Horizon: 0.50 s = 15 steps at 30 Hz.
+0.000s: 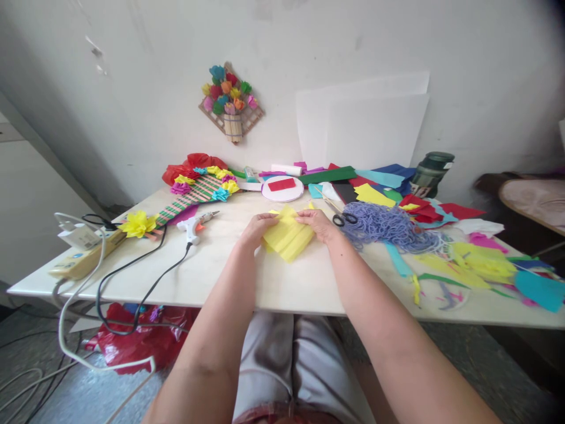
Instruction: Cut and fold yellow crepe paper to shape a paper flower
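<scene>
Between my two hands, a sheet of yellow crepe paper point(289, 235) is held by its upper corners just above the table. My left hand point(259, 228) pinches the left corner, fingers closed. At the right corner, my right hand point(318, 222) pinches the paper in the same way. Faint folds run across the sheet, and its lower corner points toward me. Just beyond the hands lies a white oval disc point(263, 189) with a red paper strip point(281, 185) on it. Dark-handled scissors point(344, 219) rest right of my right hand.
To the left lie a glue gun point(194, 227) with its cord, a power strip point(88, 256) and a stick fan shape point(189, 203) with paper flowers. A heap of purple yarn point(388, 227), paper scraps point(485, 262) and a dark green jar point(432, 174) occupy the right side.
</scene>
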Motion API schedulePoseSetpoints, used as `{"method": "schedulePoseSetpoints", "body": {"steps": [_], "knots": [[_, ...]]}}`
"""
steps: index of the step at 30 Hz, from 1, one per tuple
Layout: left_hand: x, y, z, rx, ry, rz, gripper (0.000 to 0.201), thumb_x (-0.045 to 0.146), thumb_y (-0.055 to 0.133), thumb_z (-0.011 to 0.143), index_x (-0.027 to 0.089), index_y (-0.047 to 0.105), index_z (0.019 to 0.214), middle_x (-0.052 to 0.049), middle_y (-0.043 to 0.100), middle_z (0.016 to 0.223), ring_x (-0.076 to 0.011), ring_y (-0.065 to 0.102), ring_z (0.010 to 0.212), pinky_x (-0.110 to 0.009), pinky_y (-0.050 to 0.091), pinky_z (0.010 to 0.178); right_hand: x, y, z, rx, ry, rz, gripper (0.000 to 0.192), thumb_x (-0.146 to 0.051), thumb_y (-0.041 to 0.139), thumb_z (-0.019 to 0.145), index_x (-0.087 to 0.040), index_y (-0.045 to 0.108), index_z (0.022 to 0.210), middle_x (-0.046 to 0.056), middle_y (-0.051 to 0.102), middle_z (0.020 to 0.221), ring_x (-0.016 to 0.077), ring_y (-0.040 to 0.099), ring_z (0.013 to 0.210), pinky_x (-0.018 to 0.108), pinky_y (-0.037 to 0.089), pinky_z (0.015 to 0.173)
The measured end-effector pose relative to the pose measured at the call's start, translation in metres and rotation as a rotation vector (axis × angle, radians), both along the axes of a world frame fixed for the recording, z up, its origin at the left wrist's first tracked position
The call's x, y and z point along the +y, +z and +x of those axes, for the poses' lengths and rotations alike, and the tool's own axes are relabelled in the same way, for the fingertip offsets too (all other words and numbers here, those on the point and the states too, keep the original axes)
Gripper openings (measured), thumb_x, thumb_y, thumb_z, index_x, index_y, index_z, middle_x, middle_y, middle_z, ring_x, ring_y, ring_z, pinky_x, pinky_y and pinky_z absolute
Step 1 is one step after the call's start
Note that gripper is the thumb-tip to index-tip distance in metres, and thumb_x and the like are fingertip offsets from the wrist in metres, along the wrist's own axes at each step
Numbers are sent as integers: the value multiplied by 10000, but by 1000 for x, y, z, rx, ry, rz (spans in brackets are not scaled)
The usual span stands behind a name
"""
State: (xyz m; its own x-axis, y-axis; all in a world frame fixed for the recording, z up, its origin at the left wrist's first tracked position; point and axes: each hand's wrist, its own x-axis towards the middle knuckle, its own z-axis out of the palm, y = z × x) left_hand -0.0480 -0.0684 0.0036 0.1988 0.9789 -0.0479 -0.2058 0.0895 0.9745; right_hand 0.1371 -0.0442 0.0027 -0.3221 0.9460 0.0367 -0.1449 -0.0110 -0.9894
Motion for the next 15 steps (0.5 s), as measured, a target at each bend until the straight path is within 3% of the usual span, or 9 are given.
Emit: {"method": "schedulePoseSetpoints", "body": {"steps": [15], "knots": [[2,1,2,-93,82,45,263,165,595,564,132,637,822,-54,649,741,-160,597,660,-274,464,621,-3,4,-1,40,-11,27,221,-162,627,545,-180,690,757,19,674,669,144,591,633,280,443,637]]}}
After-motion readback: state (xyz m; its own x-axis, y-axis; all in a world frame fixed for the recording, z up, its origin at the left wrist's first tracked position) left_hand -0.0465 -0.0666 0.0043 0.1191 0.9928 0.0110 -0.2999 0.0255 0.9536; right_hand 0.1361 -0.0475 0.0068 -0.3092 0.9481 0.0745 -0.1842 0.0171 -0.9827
